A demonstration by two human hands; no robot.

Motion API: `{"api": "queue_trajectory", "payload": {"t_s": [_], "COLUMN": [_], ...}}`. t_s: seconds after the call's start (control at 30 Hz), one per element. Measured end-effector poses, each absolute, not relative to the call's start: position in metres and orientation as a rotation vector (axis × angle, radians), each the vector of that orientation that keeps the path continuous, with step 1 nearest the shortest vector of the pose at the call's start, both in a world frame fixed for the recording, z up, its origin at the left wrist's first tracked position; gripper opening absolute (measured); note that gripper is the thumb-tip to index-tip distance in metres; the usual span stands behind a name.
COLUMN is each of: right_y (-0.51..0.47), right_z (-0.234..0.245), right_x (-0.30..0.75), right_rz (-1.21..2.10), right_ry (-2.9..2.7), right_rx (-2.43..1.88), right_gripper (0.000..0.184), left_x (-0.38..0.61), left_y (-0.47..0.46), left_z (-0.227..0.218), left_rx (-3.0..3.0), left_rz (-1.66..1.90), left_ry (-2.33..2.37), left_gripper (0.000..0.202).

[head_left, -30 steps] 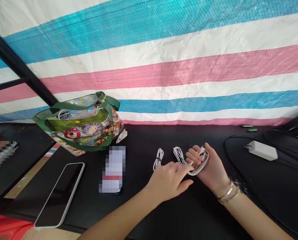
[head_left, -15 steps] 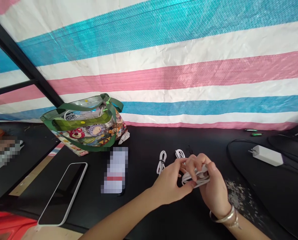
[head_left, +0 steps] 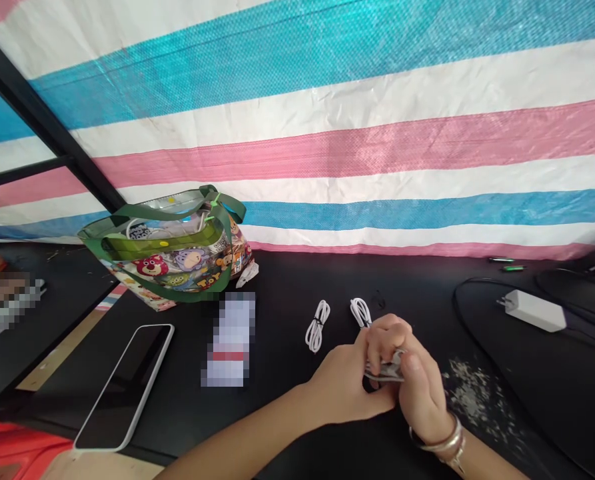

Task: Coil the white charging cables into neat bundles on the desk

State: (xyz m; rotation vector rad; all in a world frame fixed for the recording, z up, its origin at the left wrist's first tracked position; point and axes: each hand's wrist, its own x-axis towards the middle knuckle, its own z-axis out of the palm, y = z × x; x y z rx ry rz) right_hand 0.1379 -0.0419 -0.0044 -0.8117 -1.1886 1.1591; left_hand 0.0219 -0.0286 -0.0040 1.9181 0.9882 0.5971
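Observation:
Between my two hands is a coiled white cable (head_left: 390,372), largely covered by fingers. My left hand (head_left: 344,383) grips its left side, with fingers curled round it. From the other side my right hand (head_left: 422,383), with silver bangles at the wrist, closes on the same coil. Just beyond my hands lies a second white cable (head_left: 360,311), bundled and bound with a dark tie; its near end is hidden. Left of it a third white cable (head_left: 318,326) rests on the black table, also tied at its middle.
A green-handled cartoon tote bag (head_left: 177,260) stands at the back left. Before it lie a blurred-screen phone (head_left: 230,340) and a white-edged phone (head_left: 124,387). A white power adapter (head_left: 534,311) with black cords is at right, near a scuffed patch (head_left: 477,393). Striped sheeting (head_left: 327,153) hangs behind.
Both hands have shifted slightly down with the coiled cable, and fingers now cover more of it. More of the tied cable at left shows.

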Motion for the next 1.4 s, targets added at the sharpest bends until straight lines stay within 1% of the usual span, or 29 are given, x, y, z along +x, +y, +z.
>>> {"api": "queue_trajectory", "payload": {"t_s": [0.1, 0.13, 0.23, 0.37, 0.4, 0.57, 0.73, 0.83, 1.07, 1.4], "right_y": [-0.04, -0.039, -0.036, -0.03, -0.028, -0.011, 0.019, 0.032, 0.038, 0.039], "right_z": [-0.001, 0.0, 0.002, 0.007, 0.009, 0.016, -0.001, -0.016, -0.035, -0.031], "right_x": [0.137, 0.137, 0.139, 0.142, 0.143, 0.162, 0.186, 0.196, 0.203, 0.203], "right_rz": [0.851, 0.809, 0.778, 0.78, 0.786, 0.763, 0.566, 0.467, 0.466, 0.566], "right_ry": [-1.424, -1.456, -1.466, -1.45, -1.453, -1.367, -1.418, -1.533, -1.696, -1.625], "right_rx": [-0.773, -0.774, -0.815, -0.862, -0.87, -1.017, -1.25, -1.283, -1.355, -1.349], "right_gripper": [0.042, 0.042, 0.042, 0.04, 0.039, 0.042, 0.016, 0.011, 0.008, 0.012], "left_x": [0.023, 0.023, 0.023, 0.023, 0.023, 0.021, 0.018, 0.016, 0.014, 0.014], "left_y": [-0.028, -0.028, -0.027, -0.026, -0.025, -0.019, -0.011, -0.009, -0.009, -0.007], "left_z": [-0.007, -0.007, -0.011, -0.013, -0.013, -0.006, -0.001, 0.0, 0.002, 0.004], "left_rx": [1.885, 1.88, 1.878, 1.891, 1.881, 1.77, 1.702, 1.668, 1.653, 1.596], "left_rz": [0.614, 0.62, 0.646, 0.726, 0.755, 0.887, 0.946, 0.962, 0.982, 0.974], "left_ry": [1.056, 1.058, 1.035, 1.071, 1.079, 1.133, 1.24, 1.253, 1.222, 1.203], "left_gripper": [0.015, 0.015, 0.012, 0.027, 0.028, 0.016, 0.018, 0.018, 0.017, 0.019]}}
